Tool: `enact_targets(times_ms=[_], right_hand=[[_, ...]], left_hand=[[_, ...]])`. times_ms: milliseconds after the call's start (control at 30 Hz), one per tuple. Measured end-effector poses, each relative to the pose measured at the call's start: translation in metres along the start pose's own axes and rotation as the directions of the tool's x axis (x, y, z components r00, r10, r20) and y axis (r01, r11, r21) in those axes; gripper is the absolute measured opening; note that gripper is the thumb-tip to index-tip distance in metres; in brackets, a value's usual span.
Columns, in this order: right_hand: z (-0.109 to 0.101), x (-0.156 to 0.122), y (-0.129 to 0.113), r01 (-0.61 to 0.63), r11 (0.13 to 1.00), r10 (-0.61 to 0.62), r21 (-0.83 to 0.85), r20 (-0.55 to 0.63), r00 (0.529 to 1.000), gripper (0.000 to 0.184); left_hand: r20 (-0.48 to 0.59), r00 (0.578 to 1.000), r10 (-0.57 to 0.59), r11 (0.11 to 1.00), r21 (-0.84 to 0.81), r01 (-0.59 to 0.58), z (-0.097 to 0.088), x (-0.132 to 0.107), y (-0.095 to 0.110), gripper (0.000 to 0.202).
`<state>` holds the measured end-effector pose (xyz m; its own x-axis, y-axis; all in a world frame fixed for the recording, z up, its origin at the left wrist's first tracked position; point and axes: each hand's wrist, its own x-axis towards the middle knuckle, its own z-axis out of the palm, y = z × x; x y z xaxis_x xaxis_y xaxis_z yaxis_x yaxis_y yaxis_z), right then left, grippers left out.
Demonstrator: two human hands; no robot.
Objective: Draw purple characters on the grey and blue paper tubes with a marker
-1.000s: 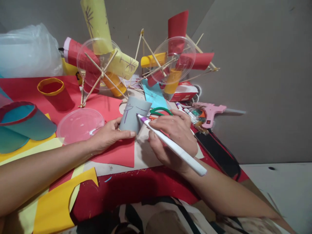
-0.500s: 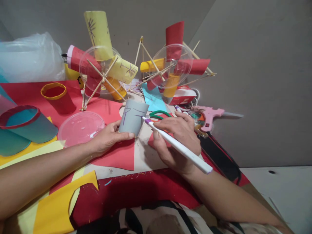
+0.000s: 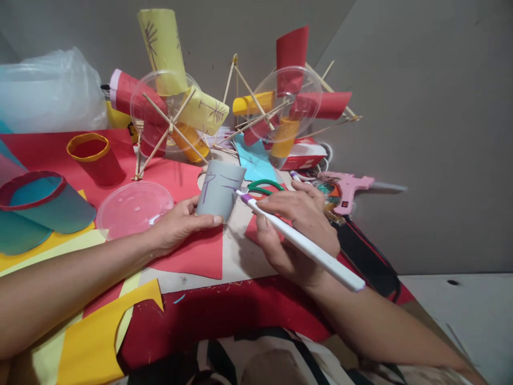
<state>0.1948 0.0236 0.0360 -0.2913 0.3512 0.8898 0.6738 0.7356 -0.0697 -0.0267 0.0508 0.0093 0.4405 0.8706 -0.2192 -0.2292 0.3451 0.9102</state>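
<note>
Grey paper cup [image 3: 220, 188] w/ purple lines on it, standing w/ slight lean on tabletop [image 3: 236, 259], just ahead of left hand [image 3: 178, 224] and clasped by it: thumb across near lower edge, a finger on left side, rest hidden behind. Right hand [image 3: 300, 227] closed round white marker [image 3: 308, 248], purple tip touching cup's right side, barrel slanting back over wrist. Green-handled scissors [image 3: 264, 187] just beyond right hand's fingers, between it and cup. Pink glue gun [image 3: 348, 184] near, beyond and to right of right hand. Clear plastic lid [image 3: 134, 207] just left of left hand. Red cup w/ yellow rim [image 3: 94, 158] beyond lid, well apart from left hand. Pinwheel w/ yellow blades [image 3: 164, 112] and pinwheel w/ red blades [image 3: 286, 99] upright, well beyond both hands.
</note>
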Motion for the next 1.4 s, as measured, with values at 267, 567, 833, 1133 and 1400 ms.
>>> enact_targets(times_ms=[267,567,833,1133,1400], right_hand=[[0.001,0.0,0.0,-0.007,1.0,0.008,-0.02,0.03,1.0,0.017],[-0.006,0.001,0.001,-0.034,0.999,0.034,0.003,0.042,0.999,0.015],[-0.004,-0.002,-0.004,-0.016,0.998,0.01,0.055,0.108,0.994,0.016],[0.005,-0.003,-0.003,-0.005,1.0,0.005,0.022,0.035,0.999,0.02],[0.004,-0.002,-0.001,-0.001,1.0,0.001,0.005,0.043,0.999,0.015]], left_hand=[[0.017,1.0,0.006,1.0,0.011,-0.006,-0.002,0.001,0.0,0.056],[0.0,1.0,-0.006,1.0,0.002,0.006,-0.001,0.001,-0.002,0.06],[-0.011,1.0,-0.011,0.998,0.062,0.012,0.001,-0.002,0.0,0.064],[-0.052,0.999,-0.004,0.985,0.17,0.013,0.004,-0.004,0.004,0.075],[-0.026,1.0,0.003,0.99,0.143,0.001,0.001,-0.002,0.002,0.069]])
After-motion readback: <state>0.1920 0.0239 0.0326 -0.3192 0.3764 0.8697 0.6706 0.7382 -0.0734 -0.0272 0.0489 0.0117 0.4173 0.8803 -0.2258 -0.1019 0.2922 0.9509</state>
